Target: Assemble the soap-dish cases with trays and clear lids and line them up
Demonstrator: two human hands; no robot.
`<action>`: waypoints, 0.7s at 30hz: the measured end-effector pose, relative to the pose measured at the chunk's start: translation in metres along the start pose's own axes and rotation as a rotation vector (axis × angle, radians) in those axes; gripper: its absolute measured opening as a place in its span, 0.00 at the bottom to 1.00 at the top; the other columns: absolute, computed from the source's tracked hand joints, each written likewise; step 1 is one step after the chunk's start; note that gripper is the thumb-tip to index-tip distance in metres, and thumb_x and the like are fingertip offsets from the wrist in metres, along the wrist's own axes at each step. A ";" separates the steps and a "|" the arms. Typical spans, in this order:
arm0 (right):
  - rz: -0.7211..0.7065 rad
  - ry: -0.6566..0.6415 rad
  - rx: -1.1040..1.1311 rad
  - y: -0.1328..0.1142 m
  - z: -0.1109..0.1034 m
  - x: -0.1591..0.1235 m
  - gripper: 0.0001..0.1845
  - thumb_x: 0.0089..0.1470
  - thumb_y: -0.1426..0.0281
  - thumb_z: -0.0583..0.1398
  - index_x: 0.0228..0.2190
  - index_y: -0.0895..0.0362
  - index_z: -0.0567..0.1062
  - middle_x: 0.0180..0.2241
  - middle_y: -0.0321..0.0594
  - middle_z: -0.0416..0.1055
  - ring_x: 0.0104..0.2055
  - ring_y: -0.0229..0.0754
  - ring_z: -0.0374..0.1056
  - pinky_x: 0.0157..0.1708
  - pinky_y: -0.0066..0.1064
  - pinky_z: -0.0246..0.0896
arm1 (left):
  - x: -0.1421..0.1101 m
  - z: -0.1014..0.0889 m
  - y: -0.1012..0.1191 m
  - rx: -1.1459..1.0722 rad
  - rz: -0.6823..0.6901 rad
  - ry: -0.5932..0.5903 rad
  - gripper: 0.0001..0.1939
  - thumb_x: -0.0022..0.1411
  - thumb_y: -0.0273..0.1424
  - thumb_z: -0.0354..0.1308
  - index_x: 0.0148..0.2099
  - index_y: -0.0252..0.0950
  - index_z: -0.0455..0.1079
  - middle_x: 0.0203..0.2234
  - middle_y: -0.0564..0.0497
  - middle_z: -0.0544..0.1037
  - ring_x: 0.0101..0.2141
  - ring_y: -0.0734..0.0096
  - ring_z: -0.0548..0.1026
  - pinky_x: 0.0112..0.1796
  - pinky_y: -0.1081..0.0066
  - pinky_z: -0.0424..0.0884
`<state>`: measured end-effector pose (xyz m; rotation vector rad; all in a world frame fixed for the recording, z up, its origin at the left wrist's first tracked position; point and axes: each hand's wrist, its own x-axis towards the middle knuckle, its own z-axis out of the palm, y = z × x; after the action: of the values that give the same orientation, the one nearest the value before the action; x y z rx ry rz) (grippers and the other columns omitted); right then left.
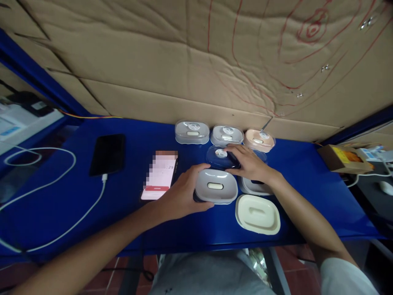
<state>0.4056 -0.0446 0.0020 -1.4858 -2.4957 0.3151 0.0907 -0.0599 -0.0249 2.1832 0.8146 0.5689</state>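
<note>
Head cam view: left hand (184,190) has its grip pinched around the left end of a glossy grey, rounded-oblong dish (203,185), smooth-walled with a cream pill-shaped bar in its floor, dark outline round that. It's over the shiny blue counter (196,231); can't tell if it's touching. Right hand (250,164) has its grip pinching a clear oval plastic lid (215,159) with a round white sticker, just behind the dish.
</note>
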 end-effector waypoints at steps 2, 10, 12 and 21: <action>-0.008 -0.019 0.001 0.001 0.000 -0.001 0.38 0.65 0.54 0.67 0.68 0.52 0.64 0.71 0.58 0.62 0.74 0.64 0.59 0.69 0.64 0.58 | 0.000 0.000 0.001 -0.004 0.013 0.004 0.53 0.58 0.40 0.76 0.75 0.44 0.48 0.69 0.36 0.66 0.67 0.41 0.71 0.64 0.43 0.70; -0.026 -0.089 0.062 0.011 -0.005 -0.010 0.41 0.66 0.57 0.66 0.74 0.45 0.59 0.77 0.52 0.51 0.79 0.64 0.49 0.72 0.68 0.54 | 0.001 -0.003 -0.002 -0.026 -0.007 -0.012 0.51 0.60 0.46 0.75 0.74 0.45 0.50 0.68 0.37 0.67 0.65 0.42 0.73 0.63 0.45 0.72; -0.037 -0.093 0.095 0.007 -0.011 -0.012 0.37 0.68 0.60 0.64 0.73 0.44 0.60 0.78 0.49 0.49 0.80 0.62 0.46 0.73 0.67 0.52 | 0.002 -0.003 -0.002 -0.034 -0.004 -0.002 0.50 0.60 0.46 0.75 0.74 0.45 0.49 0.68 0.37 0.67 0.65 0.43 0.72 0.64 0.46 0.71; -0.245 -0.205 0.234 -0.056 -0.032 -0.016 0.20 0.72 0.55 0.62 0.58 0.48 0.78 0.73 0.48 0.60 0.78 0.53 0.53 0.74 0.55 0.54 | 0.003 -0.004 -0.002 -0.025 0.056 0.046 0.47 0.62 0.46 0.74 0.72 0.45 0.50 0.66 0.37 0.68 0.64 0.43 0.73 0.63 0.46 0.72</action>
<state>0.3758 -0.0831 0.0479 -1.0937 -2.6494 0.7184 0.0893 -0.0551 -0.0232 2.1831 0.7684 0.6558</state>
